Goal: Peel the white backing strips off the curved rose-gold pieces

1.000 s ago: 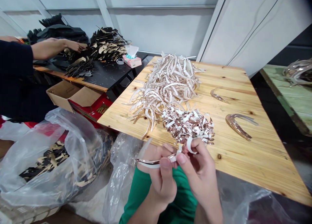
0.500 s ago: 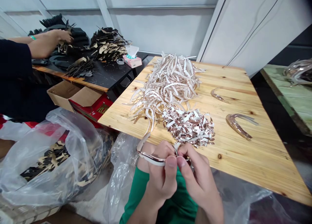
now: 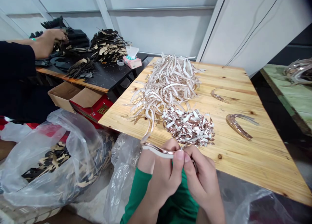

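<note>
Between the thumb and fingers of my left hand point(image 3: 168, 170) is a curved shiny rose-gold strip point(image 3: 158, 151) with a white edge, its free end pointing left. My right hand point(image 3: 201, 173) is closed in a pinch right beside it, thumb tips nearly touching; the strip's near end is hidden by the fingers, so what the right hand pinches does not show clearly. Just past my hands lies a heap of small shiny rose-gold and white scraps point(image 3: 191, 126). Behind it spreads a large pile of similar curved strips point(image 3: 173, 78).
The wooden table point(image 3: 234, 155) carries stacked curved pieces point(image 3: 237, 125) and a thinner one point(image 3: 218, 95) at right. At left, a co-worker's hand point(image 3: 52, 39) handles dark pieces on a black table point(image 3: 109, 76). Below stand a cardboard box point(image 3: 63, 95) and a plastic bag point(image 3: 80, 143) of scraps.
Both my hands have shifted slightly right and up with the strip, which now lies flatter. The co-worker's hand has moved a little left.
</note>
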{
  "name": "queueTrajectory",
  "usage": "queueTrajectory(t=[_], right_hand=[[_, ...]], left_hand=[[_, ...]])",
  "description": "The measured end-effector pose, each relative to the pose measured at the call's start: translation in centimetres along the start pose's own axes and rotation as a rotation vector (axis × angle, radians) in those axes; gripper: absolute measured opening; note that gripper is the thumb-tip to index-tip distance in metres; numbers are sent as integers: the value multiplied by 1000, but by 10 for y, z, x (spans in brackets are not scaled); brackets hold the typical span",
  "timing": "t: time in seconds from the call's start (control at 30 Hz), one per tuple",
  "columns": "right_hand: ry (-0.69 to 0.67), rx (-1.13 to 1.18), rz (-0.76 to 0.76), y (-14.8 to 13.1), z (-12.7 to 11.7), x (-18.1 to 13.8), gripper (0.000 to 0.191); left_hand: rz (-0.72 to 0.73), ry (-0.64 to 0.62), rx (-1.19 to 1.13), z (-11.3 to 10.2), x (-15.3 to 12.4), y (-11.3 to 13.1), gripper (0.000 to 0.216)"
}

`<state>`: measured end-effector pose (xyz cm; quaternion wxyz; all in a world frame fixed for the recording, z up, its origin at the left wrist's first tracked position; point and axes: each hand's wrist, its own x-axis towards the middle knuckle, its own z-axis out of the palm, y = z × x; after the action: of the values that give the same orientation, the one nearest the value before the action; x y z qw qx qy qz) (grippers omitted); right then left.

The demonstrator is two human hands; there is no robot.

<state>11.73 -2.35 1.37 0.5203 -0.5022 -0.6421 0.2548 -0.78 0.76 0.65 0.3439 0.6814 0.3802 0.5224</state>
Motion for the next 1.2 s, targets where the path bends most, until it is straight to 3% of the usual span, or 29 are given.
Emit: queueTrajectory(t=[0.27, 0.5, 0.77, 1.2], right_hand=[[98, 304, 165, 1, 2, -9, 36], [205, 518, 230, 4, 6, -7, 44], [294, 702, 339, 2, 6, -3, 47], [213, 899, 283, -9, 7, 10, 53]], left_hand=[[10, -29, 17, 0, 2, 1, 40], [-52, -53, -220, 3, -3, -3, 42], [-96, -89, -311, 4, -6, -9, 40], [-96, -141, -444, 1, -8, -12, 38]])
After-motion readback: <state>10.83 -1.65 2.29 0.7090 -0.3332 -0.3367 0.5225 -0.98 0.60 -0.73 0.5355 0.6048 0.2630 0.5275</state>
